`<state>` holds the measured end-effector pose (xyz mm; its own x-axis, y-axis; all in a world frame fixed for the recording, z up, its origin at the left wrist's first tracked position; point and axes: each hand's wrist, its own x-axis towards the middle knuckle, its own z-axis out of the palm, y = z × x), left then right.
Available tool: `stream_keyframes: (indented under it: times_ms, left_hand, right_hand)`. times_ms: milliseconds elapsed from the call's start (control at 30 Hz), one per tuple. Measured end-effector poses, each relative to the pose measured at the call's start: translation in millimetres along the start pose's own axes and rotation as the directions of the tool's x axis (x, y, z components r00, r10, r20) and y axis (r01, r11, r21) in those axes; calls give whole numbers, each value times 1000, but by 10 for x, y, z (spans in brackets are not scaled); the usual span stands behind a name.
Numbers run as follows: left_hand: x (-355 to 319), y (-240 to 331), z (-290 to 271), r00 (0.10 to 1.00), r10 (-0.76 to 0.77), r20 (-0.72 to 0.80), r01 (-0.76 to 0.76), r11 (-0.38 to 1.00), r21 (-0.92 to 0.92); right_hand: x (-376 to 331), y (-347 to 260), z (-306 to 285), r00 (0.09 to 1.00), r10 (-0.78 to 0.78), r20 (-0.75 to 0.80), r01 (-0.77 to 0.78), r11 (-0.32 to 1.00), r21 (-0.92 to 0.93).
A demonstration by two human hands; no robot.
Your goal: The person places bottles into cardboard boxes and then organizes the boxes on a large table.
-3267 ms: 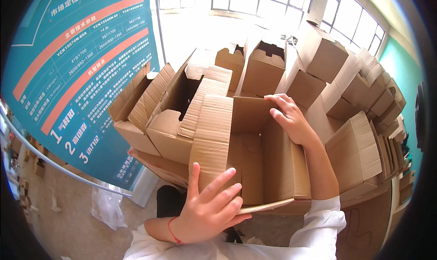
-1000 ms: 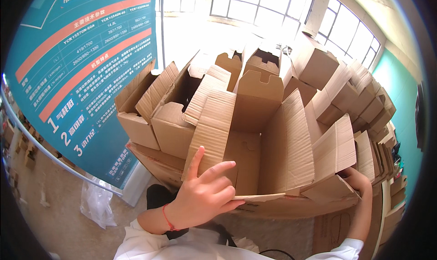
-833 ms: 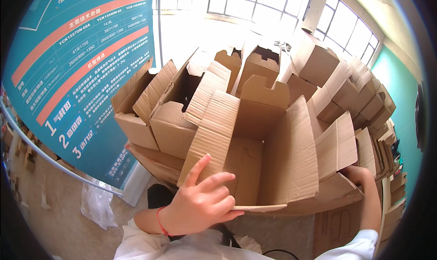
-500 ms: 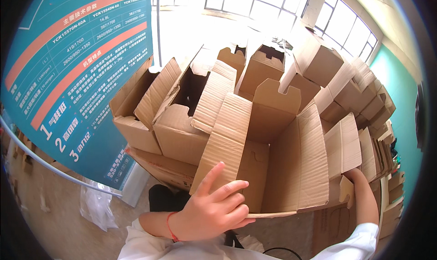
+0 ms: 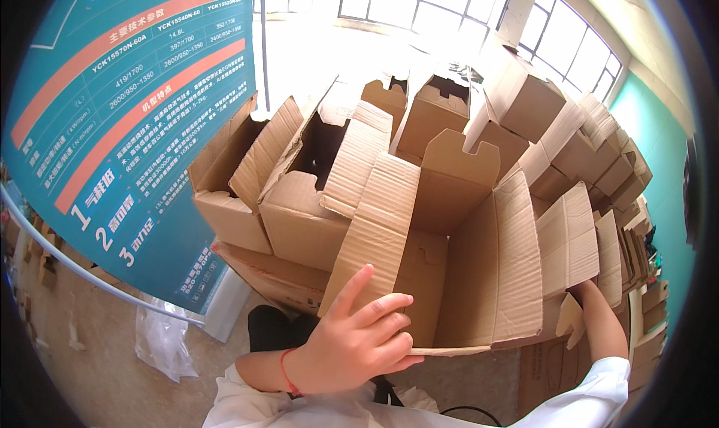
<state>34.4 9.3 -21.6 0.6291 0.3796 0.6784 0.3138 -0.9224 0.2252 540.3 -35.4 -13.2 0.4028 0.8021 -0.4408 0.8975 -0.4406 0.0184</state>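
Observation:
An open brown cardboard box (image 5: 517,263) stands directly in front of me, its flaps raised and no contents visible in the part I can see. My left hand (image 5: 367,334) is at its near edge, beside the long left flap (image 5: 374,226). The thumb and nearest fingers close on that edge, while the little finger sticks up against the flap. To the right, my right hand (image 5: 588,293) reaches down into or behind another open cardboard box (image 5: 565,241). A flap and the box side hide its fingers, so what they touch is out of sight.
More open cardboard boxes (image 5: 299,222) stand close on the left, with others (image 5: 434,117) behind. Stacked boxes (image 5: 592,155) line the right side by a teal wall (image 5: 651,128). A blue printed banner (image 5: 150,128) rises at left; a clear plastic bag (image 5: 165,342) lies on the floor.
The view has shifted slightly, so the boxes and banner sit a little further right. My left hand stays at the box edge and my right hand stays hidden in the boxes at right.

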Motion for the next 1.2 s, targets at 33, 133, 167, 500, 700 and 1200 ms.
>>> stream_keyframes:
  times_ms: [33, 133, 167, 500, 700, 1200]
  left_hand:
    - [0, 9, 1, 1000, 0, -2, 0, 1000, -1]
    - [0, 20, 3, 1000, -2, 5, 2, 1000, 10]
    - [-7, 27, 3, 1000, -5, 3, 5, 1000, 9]
    - [-82, 69, -6, 1000, 14, -12, -13, 1000, 13]
    - [-66, 68, -5, 1000, 26, -7, -26, 999, 35]
    - [-74, 138, -37, 998, 19, 52, -24, 994, 106]
  right_hand:
    - [-9, -21, -12, 1000, -3, -6, 3, 1000, 1]
    - [-4, -54, 9, 1000, 2, -26, -1, 1000, 7]
    - [13, -76, 9, 1000, -3, -30, 3, 1000, 5]
    - [-216, -59, 34, 989, 7, -149, 16, 988, 156]
    - [-576, 153, 25, 842, 49, -537, 185, 910, 372]
    - [-1946, -502, -772, -144, 13, -989, 412, 910, -48]
